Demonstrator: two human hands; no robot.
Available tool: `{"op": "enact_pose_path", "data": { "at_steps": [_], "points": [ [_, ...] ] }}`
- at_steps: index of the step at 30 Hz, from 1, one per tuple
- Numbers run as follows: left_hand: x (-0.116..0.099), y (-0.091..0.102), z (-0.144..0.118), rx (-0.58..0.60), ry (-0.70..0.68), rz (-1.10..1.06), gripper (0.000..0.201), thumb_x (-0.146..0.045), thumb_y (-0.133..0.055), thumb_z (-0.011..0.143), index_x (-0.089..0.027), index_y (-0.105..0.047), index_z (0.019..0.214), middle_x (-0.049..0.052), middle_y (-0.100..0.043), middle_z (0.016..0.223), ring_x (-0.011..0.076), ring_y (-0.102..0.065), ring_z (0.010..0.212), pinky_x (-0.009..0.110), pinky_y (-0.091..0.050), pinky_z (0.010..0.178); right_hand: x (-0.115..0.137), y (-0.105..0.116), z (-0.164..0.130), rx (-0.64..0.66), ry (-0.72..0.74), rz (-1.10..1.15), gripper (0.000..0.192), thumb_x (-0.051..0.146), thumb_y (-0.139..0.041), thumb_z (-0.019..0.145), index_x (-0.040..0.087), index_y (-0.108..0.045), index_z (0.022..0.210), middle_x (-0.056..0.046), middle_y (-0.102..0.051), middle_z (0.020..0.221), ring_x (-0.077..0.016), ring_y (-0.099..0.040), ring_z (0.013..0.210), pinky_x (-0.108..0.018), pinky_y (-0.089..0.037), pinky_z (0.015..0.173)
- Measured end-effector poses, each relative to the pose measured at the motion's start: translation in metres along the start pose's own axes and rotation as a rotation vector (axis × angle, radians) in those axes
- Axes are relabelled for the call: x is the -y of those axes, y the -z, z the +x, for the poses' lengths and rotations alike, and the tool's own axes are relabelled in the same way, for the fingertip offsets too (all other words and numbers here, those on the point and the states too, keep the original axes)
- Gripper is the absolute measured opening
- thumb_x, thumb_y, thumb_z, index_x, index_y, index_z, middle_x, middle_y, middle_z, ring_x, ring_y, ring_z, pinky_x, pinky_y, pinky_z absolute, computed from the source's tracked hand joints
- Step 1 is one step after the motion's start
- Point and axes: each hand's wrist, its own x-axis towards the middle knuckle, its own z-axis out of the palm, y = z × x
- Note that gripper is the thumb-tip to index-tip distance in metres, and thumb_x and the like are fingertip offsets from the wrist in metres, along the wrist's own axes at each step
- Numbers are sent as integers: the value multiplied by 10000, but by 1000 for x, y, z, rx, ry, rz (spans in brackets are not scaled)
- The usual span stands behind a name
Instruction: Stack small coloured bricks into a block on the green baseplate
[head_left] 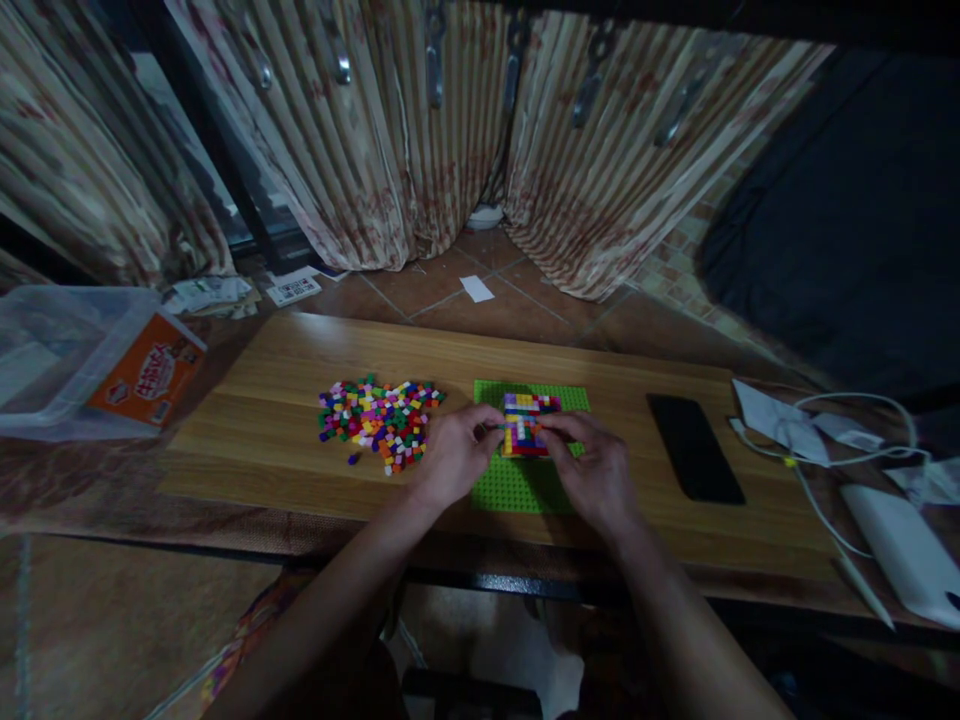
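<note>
A green studded baseplate (517, 490) lies on the wooden board, carrying a block of small multicoloured toy bricks (523, 402) in rows. At its left side my left hand (465, 450) is closed in a pinch; a tiny greenish toy brick seems to show at the fingertips. My right hand (596, 468) reaches in from the right, thumb and forefinger closed around a small orange toy brick (538, 429) over the block. The fingers partly cover the block's edges. Left of my left hand spreads a heap of loose toy bricks (382, 415) in many colours.
The wooden board (262, 400) has a black phone (694, 447) on its right part. Beyond it lie a white cable (862, 400), papers and a white power bank (904, 550). A clear plastic tub (67, 400) with an orange label stands at the left. Curtains (405, 130) hang behind.
</note>
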Motion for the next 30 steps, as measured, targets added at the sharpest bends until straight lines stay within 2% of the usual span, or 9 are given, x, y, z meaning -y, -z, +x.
{"op": "enact_pose_path", "data": {
  "at_steps": [8, 15, 20, 30],
  "points": [
    [-4, -9, 4, -25, -85, 152, 108, -137, -576, 822, -178, -637, 901, 23, -701, 879, 144, -647, 766, 252, -483, 723, 0, 1, 0, -20, 28, 7, 144, 248, -571, 882, 228, -710, 914, -41, -706, 933, -193, -656, 867, -350, -517, 811],
    [-7, -10, 8, -9, -141, 278, 59, -149, -604, 826, -186, -648, 838, 7, -706, 800, 145, -651, 729, 250, -467, 692, 0, 3, 0, -28, 55, -12, 133, 228, -580, 878, 216, -708, 912, -46, -713, 920, -190, -660, 858, -339, -520, 799],
    [-6, -10, 11, -10, -156, 262, 86, -138, -608, 830, -183, -681, 823, 11, -723, 790, 137, -657, 715, 240, -475, 683, 0, 3, 0, -39, 48, -18, 126, 220, -591, 872, 213, -710, 913, -43, -708, 910, -182, -663, 841, -324, -522, 791],
    [-4, -14, 8, -49, -104, 194, 170, -118, -561, 832, -179, -690, 925, 31, -751, 886, 149, -694, 766, 263, -529, 755, 1, 4, 0, -42, 44, -13, 127, 219, -588, 870, 218, -708, 912, -38, -707, 910, -185, -668, 843, -326, -525, 787]
  ]
}}
